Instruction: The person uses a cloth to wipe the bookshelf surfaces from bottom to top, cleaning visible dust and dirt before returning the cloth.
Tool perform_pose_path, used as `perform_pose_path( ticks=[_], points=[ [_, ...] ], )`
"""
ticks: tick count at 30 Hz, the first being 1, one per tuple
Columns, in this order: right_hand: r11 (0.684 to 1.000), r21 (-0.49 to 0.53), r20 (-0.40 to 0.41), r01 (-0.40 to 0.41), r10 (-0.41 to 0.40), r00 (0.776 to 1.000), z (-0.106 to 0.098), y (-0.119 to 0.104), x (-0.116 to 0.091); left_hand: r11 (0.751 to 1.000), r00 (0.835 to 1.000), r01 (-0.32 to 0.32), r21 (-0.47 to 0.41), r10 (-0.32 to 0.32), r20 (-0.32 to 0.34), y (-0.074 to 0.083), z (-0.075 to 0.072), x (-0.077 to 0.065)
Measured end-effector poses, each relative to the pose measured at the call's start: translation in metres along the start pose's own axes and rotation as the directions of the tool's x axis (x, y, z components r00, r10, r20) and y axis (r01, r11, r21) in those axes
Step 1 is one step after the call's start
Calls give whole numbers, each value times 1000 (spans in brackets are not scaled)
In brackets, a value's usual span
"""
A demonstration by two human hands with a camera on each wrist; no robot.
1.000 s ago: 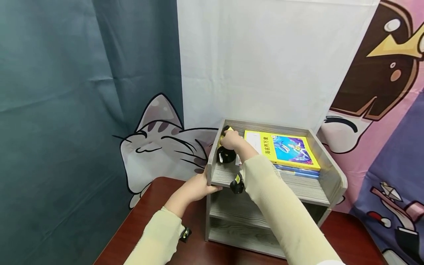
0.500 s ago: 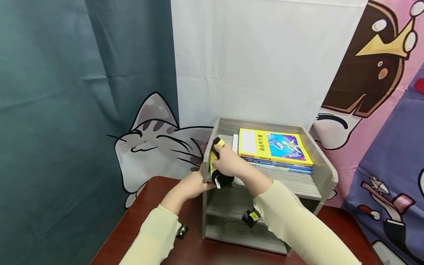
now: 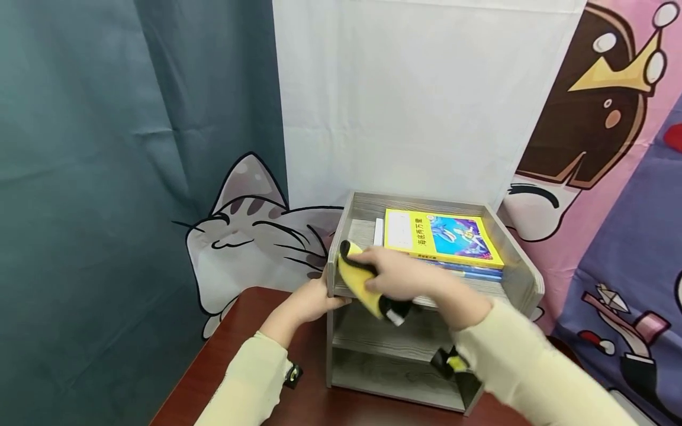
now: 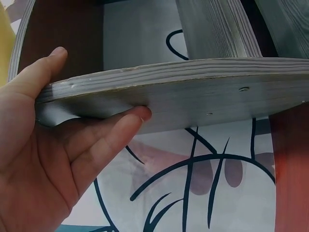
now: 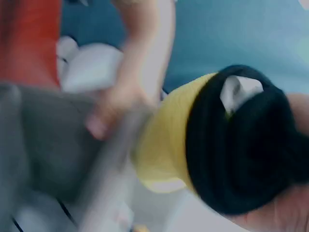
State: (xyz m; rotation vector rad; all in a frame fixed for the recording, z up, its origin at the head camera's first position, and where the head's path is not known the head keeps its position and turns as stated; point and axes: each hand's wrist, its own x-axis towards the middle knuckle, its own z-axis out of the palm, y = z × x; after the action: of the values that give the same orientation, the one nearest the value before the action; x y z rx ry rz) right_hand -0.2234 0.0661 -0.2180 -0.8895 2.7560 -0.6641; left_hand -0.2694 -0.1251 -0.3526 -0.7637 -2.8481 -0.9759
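A yellow cloth (image 3: 356, 283) with black edging and a white tag is in my right hand (image 3: 402, 273), at the front left corner of a grey wooden desktop shelf's (image 3: 391, 381) top. In the right wrist view the cloth (image 5: 169, 130) looks bunched, its black edge folded over, and the picture is blurred. My left hand (image 3: 306, 303) holds the shelf's left side panel near the top board. The left wrist view has that thumb on one side of the panel (image 4: 193, 92) and the fingers against the other.
On the shelf's top lies a stack of books, a yellow one (image 3: 463, 236) uppermost, with a white edge (image 3: 378, 232) beside it. The shelf stands on a reddish-brown table (image 3: 306, 378). Behind hang a white curtain (image 3: 426, 106) and printed cartoon cloths.
My right hand has pulled the cloth from the back left of the shelf's top forward, then right past the front edge. My left hand keeps its hold. The view has shifted slightly.
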Motion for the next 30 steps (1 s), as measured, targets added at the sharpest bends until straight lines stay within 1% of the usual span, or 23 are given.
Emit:
perform_pose_path(
  ticks=[2, 4, 5, 6, 7, 8, 9, 10, 11, 13, 14, 15, 16, 17, 18, 19, 20, 21, 22, 23, 25, 27, 30],
  points=[
    [1000, -6, 12, 5, -5, 1000, -30, 7, 4, 1000, 1000, 17, 2, -17, -8, 0, -1, 0],
    [998, -52, -13, 24, -25, 1000, -59, 12, 13, 1000, 999, 29, 5, -29, -19, -1, -1, 0],
    [994, -104, -35, 42, -46, 998, -71, 15, 20, 999, 999, 36, 10, -36, -25, -1, -2, 0],
    [982, -181, -61, 59, -71, 996, -81, 18, 27, 999, 999, 42, 10, -42, -28, -1, -1, 1],
    [958, -277, -80, 74, -100, 992, -89, 20, 34, 999, 999, 43, 10, -43, -29, -1, -1, 1],
    [926, -369, -92, 80, -122, 988, -93, 23, 43, 999, 999, 43, 6, -43, -29, -1, -1, 1],
    [875, -476, -100, 86, -151, 983, -96, 26, 50, 999, 999, 35, 7, -34, -31, -1, 0, 1],
    [812, -578, -98, 87, -175, 980, -98, 29, 57, 1000, 999, 30, 4, -30, -32, -1, 1, 2],
    [737, -670, -90, 91, -202, 975, -98, 33, 64, 1000, 999, 22, -5, -22, -33, -1, 2, 2],
    [569, -815, -37, 114, -247, 968, -97, 40, 77, 1000, 999, 11, -15, -12, -37, 0, 4, 2],
    [487, -862, 2, 142, -276, 961, -96, 46, 84, 1000, 999, 7, -16, -8, -39, 0, 5, 1],
    [417, -893, 44, 171, -298, 953, -93, 51, 90, 1000, 999, 4, -11, -5, -43, 1, 7, 1],
    [361, -910, 84, 203, -318, 944, -90, 56, 95, 1000, 999, 8, -5, -9, -44, 1, 9, 0],
    [316, -919, 125, 237, -336, 934, -86, 62, 101, 1000, 999, 13, 2, -13, -45, 1, 10, -1],
    [280, -920, 167, 273, -349, 922, -80, 67, 105, 1000, 999, 17, 9, -16, -47, 2, 12, -2],
    [256, -917, 204, 306, -358, 911, -74, 73, 110, 1000, 999, 20, 18, -19, -48, 2, 13, -3],
    [236, -912, 237, 335, -363, 901, -68, 77, 113, 999, 998, 21, 28, -20, -53, 2, 15, -3],
    [224, -908, 259, 355, -365, 894, -62, 82, 115, 999, 998, 23, 31, -22, -54, 2, 16, -4],
    [212, -906, 273, 366, -367, 889, -57, 86, 117, 999, 998, 24, 28, -22, -54, 2, 17, -4],
    [191, -908, 284, 372, -370, 884, -53, 89, 119, 999, 998, 22, 32, -20, -57, 2, 18, -5],
    [155, -920, 284, 360, -368, 885, -48, 95, 124, 999, 998, 15, 41, -13, -63, 2, 17, -5],
    [108, -938, 268, 329, -372, 889, -47, 98, 130, 999, 998, 14, 47, -11, -67, 1, 16, -5],
    [-8, -958, 270, 285, -355, 895, -49, 97, 140, 998, 997, 11, 68, -6, -78, -1, 12, -5]
  ],
)
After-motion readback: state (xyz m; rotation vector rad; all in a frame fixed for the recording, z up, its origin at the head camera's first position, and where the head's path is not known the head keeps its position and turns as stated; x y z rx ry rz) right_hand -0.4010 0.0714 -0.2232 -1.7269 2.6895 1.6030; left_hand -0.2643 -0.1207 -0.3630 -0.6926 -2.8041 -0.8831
